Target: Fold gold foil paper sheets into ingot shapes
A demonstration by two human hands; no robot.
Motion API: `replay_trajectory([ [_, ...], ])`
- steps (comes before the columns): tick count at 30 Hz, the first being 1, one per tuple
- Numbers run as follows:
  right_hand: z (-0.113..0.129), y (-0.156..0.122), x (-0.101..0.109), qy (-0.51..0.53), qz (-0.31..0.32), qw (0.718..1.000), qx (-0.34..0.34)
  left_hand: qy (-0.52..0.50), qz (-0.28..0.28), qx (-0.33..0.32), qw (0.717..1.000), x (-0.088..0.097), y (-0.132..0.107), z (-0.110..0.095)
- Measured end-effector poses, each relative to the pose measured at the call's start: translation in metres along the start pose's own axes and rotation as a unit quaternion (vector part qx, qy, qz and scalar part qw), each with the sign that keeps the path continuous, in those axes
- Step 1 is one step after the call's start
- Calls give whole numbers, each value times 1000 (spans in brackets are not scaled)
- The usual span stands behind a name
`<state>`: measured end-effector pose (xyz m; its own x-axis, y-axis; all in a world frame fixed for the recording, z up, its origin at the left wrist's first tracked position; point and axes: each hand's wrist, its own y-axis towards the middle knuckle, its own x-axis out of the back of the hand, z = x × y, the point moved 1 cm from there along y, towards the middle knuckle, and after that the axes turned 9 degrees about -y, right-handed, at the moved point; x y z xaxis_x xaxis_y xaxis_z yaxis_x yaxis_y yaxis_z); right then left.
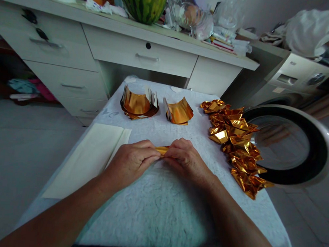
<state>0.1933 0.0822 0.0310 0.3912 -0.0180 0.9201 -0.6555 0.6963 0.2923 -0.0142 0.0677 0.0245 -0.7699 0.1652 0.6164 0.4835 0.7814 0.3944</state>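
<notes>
Between my two hands is a narrow strip of gold foil paper [162, 150], mostly covered by fingers. My left hand [134, 159] pinches its left end, and my right hand [186, 158] grips the right end. Beyond them lie two stacks of curled gold foil sheets, a thicker left stack [137, 104] and a smaller right stack [179, 111]. To the right runs a heap of folded gold foil pieces [234, 141]. Left of my left hand, pale paper sheets [93, 152] rest flat on the cloth-covered table [144, 218].
An open washing machine door [320, 152] stands close to the table's right side. Behind the table is a white desk with drawers [118, 54], bearing a cut watermelon [142, 0], plastic bags and papers. A white cloth bundle [313, 31] lies on the washing machine [295, 73].
</notes>
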Motion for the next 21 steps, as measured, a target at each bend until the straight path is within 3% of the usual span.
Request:
replay_trajectory([
  [5,-20,-4,7,-19,-52,998,-10,14,-55,7,998,6,1,1],
  [16,-42,-12,27,-77,-64,993,-58,56,-180,12,982,10,-1,1],
  [19,-40,-14,32,-45,-129,986,-93,70,-202,18,977,11,-2,2],
  [21,-30,-12,31,-4,-137,987,-89,67,-196,13,978,9,-1,0],
])
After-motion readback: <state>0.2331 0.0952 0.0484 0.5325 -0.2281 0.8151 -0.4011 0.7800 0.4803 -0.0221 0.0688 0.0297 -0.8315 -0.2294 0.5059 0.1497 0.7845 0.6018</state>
